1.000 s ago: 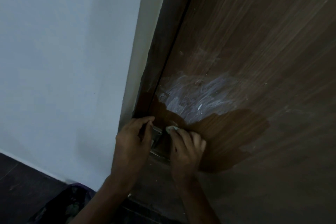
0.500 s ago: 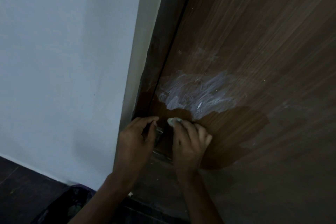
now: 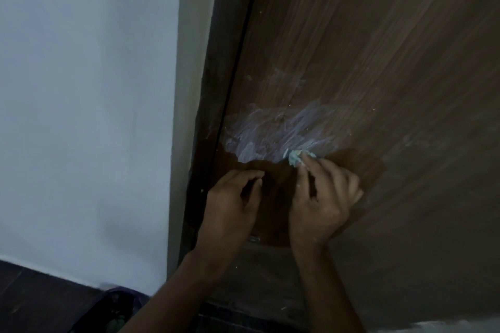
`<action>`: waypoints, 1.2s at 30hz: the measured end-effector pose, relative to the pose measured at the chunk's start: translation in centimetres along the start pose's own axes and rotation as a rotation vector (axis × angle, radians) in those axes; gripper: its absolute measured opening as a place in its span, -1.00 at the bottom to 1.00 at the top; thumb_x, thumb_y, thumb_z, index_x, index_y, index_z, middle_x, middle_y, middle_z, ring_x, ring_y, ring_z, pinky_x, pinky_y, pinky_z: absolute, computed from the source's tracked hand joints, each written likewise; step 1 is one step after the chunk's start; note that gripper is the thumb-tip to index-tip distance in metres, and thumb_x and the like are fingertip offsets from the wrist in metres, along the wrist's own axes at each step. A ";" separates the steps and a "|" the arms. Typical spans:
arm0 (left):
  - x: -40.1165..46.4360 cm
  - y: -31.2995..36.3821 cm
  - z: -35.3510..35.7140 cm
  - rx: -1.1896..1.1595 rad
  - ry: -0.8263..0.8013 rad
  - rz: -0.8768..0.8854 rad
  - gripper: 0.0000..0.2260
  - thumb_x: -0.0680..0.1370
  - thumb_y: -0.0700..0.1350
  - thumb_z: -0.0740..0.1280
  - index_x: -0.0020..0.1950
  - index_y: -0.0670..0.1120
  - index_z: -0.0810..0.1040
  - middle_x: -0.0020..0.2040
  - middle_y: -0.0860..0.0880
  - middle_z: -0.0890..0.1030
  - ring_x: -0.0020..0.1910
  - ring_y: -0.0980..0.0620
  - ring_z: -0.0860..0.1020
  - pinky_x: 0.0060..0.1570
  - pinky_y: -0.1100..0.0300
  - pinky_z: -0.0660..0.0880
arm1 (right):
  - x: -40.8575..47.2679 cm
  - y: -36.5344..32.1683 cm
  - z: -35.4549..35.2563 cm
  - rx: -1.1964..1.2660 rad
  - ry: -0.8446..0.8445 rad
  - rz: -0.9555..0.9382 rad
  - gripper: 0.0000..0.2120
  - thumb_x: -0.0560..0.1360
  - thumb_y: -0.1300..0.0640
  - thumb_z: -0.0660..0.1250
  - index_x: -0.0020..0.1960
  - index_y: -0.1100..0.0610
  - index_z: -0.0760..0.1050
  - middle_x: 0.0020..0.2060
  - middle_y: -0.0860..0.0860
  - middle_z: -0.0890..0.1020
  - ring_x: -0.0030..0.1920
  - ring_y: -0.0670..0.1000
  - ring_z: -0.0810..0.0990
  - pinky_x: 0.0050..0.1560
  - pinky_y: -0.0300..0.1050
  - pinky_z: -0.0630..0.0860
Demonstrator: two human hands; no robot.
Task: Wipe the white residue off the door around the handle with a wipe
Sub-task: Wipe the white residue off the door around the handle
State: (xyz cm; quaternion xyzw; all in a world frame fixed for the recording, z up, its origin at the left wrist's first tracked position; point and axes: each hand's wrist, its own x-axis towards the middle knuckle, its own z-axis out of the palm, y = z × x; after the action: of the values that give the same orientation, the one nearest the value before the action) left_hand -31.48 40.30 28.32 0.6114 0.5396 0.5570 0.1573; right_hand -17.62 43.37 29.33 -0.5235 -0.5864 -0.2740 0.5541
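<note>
A: What can you see of the person?

B: Just two arms and two hands. The left hand (image 3: 230, 205) and the right hand (image 3: 322, 203) are both bare. No gloves.

A: Any sleeves?

B: No. Both forearms are bare all the way down to the bottom edge. No watch, no rings, no bands that I can see.

A: Anything on the fingers?

B: Small white specks on the right hand's fingers (image 3: 307, 167). The light is dim, so little else shows.

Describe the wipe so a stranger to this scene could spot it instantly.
Start at the brown wooden door and drop to the white residue smeared across it. At that patch's lower right edge, the right hand pinches the wipe, a small crumpled pale greenish wad, the only lump there.
</note>
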 end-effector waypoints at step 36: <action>2.4 -0.5 -1.9 0.054 0.080 0.067 -0.83 0.60 0.12 0.32 0.13 0.16 0.63 0.02 0.24 0.63 -0.04 0.29 0.60 -0.03 0.42 0.52 | 4.4 -0.3 -2.1 0.044 0.101 0.015 -0.88 0.58 0.15 0.41 0.07 0.12 0.70 -0.05 0.02 0.70 -0.05 0.07 0.57 -0.05 0.10 0.52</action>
State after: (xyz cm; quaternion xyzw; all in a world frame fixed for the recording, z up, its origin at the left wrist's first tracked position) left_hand -33.80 41.69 29.74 0.6104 0.5396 0.5712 0.1003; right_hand -16.37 42.75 34.06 -0.5011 -0.5595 -0.2833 0.5963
